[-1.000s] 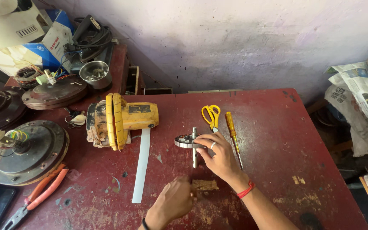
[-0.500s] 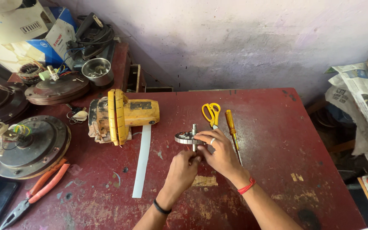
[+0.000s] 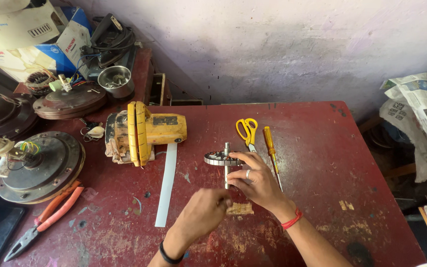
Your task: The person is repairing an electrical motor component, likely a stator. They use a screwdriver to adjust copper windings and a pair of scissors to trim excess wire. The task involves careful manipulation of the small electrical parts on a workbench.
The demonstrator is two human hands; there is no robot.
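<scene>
Right grip (image 3: 255,179) — fingers curled round shaft (image 3: 227,165)

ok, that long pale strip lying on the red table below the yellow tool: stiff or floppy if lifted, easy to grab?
The pale strip looks thin and lies flat on the table, so it would probably bend or sag when lifted by one end. Probably light for its length. Flat against the surface, its edge may be hard to pinch.

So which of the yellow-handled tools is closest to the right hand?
The yellow-handled screwdriver, lying just beside the right hand; the yellow scissors sit farther up the table.
</scene>
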